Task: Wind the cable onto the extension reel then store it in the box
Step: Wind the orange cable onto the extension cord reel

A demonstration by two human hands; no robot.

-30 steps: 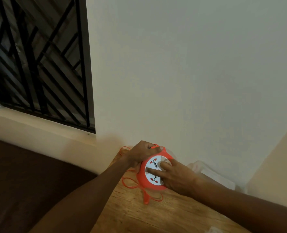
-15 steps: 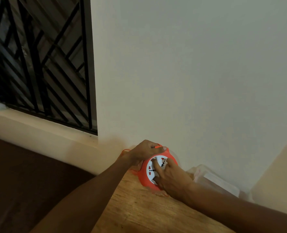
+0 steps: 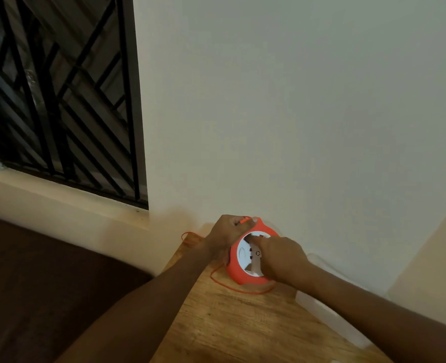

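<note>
Orange reel (image 3: 236, 273), two hands, wooden table (image 3: 232, 323)

The reel (image 3: 236, 268) is hemmed by the wall (image 3: 295, 127) behind and the box (image 3: 329, 310) at right; bare table (image 3: 229, 331) is left in front.

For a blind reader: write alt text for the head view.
Two bare hands work an orange cable reel on a wooden table against a white wall: the left hand grips its top edge, the right hand presses a finger on its white face. Loose orange cable trails on the table; a clear box sits right, a barred window upper left.
</note>
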